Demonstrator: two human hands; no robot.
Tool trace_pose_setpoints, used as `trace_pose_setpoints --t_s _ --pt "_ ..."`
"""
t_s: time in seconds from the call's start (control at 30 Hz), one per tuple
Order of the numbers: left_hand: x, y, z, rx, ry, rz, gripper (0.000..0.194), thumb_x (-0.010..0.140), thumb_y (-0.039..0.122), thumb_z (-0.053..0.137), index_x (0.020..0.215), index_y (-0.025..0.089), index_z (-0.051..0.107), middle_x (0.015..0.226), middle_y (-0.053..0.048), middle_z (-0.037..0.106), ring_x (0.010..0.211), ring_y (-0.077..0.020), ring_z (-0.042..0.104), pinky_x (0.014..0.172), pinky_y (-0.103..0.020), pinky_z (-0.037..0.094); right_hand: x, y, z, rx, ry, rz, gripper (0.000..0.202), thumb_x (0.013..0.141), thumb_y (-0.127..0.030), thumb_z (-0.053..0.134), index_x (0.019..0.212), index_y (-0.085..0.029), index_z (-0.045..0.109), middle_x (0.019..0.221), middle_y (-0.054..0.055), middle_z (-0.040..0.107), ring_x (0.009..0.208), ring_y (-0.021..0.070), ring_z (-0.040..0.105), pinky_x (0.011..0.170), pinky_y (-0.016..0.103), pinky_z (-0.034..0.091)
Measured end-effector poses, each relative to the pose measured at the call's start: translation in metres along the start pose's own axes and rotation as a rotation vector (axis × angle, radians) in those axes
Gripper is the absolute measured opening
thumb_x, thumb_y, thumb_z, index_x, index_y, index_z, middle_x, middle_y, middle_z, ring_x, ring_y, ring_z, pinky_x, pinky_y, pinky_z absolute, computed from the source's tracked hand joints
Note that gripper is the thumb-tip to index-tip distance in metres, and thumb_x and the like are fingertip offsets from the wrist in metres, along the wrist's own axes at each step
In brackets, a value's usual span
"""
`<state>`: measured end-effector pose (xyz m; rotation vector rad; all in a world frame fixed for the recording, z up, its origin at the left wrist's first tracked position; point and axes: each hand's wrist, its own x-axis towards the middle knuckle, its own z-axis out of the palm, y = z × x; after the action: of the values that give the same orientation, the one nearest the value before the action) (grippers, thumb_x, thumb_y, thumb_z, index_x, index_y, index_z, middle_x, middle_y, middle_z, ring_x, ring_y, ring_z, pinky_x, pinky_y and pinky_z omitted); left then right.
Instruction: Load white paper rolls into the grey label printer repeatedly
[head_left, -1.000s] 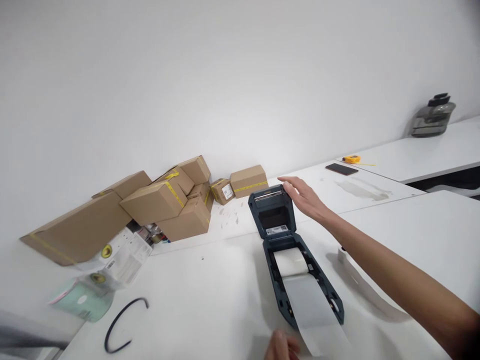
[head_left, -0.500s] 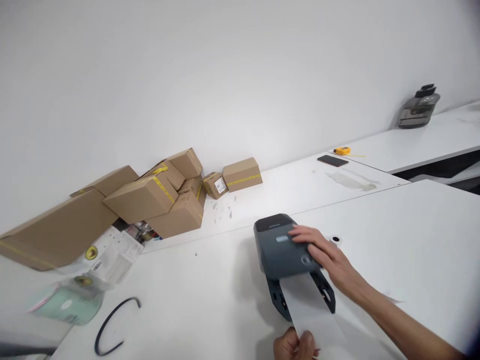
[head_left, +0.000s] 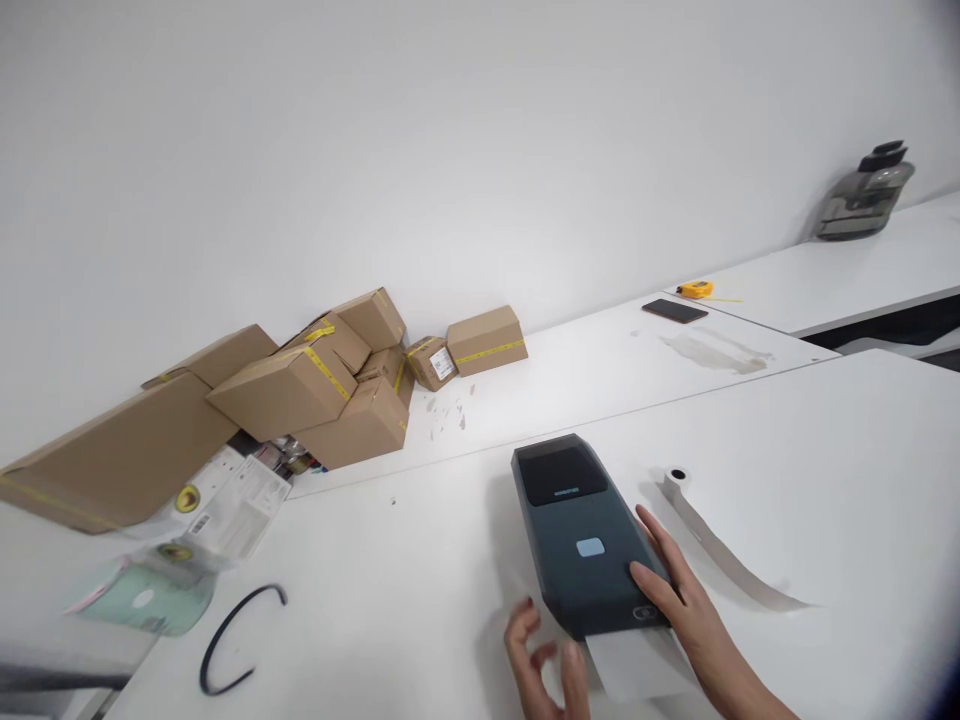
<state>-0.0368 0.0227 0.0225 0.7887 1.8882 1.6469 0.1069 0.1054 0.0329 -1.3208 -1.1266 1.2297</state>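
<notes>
A dark blue-grey label printer stands on the white table with its lid down. A strip of white label paper sticks out of its front. My right hand grips the printer's right side, thumb on the top near the front corner and fingers along the edge. My left hand is just off the front left corner, fingers curved and apart, holding nothing. To the right of the printer lies a small white paper roll with a long tail unrolled across the table.
Cardboard boxes are piled at the back left against the wall. A green pouch and a black curved band lie at left. Farther back are a phone, a yellow tape measure and a dark clear jug.
The printer's lid, raised earlier, has come down. My left hand has let go of the paper strip and moved left; my right hand has shifted from the lid's top to the right side.
</notes>
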Motion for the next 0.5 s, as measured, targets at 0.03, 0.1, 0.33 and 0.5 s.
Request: trace_pose_setpoints --t_s 0.03,0.1,0.33,0.5 --pt "0.003 0.007 0.005 -0.045 0.007 0.003 0.078 0.074 0.08 0.056 0.123 0.019 0.056 0.137 -0.015 0.056 0.123 -0.0259 0.056 0.092 -0.028 0.05 0.0 0.001 -0.001 0.003 -0.008 0.029 0.081 0.083 -0.068 0.055 0.153 -0.031 0.034 0.159 0.009 0.038 0.142 0.0346 0.04 0.111 0.052 0.042" --pt "0.01 0.02 0.018 -0.143 -0.082 -0.077 0.092 0.077 0.078 0.054 0.145 0.019 0.038 0.154 -0.016 0.039 0.14 -0.0278 0.042 0.099 -0.028 0.047 -0.001 0.002 -0.003 0.01 -0.029 0.063 0.084 0.08 -0.069 0.057 0.152 -0.03 0.036 0.157 0.009 0.04 0.141 0.0354 0.042 0.11 0.052 0.043" --pt "0.024 0.023 0.034 -0.22 -0.264 -0.205 0.094 0.075 0.07 0.062 0.147 0.015 0.035 0.151 -0.019 0.044 0.131 -0.031 0.052 0.095 -0.03 0.051 0.001 0.004 -0.007 0.09 -0.122 0.098 0.083 0.079 -0.067 0.06 0.149 -0.027 0.04 0.153 0.011 0.047 0.136 0.0352 0.048 0.104 0.046 0.051" --pt "0.022 0.012 0.031 -0.193 -0.247 -0.141 0.085 0.08 0.064 0.06 0.145 0.014 0.036 0.148 -0.019 0.046 0.131 -0.032 0.051 0.098 -0.034 0.049 0.001 0.016 -0.002 0.034 -0.047 0.035 0.082 0.079 -0.07 0.057 0.146 -0.025 0.044 0.15 0.012 0.05 0.136 0.0366 0.047 0.108 0.049 0.046"
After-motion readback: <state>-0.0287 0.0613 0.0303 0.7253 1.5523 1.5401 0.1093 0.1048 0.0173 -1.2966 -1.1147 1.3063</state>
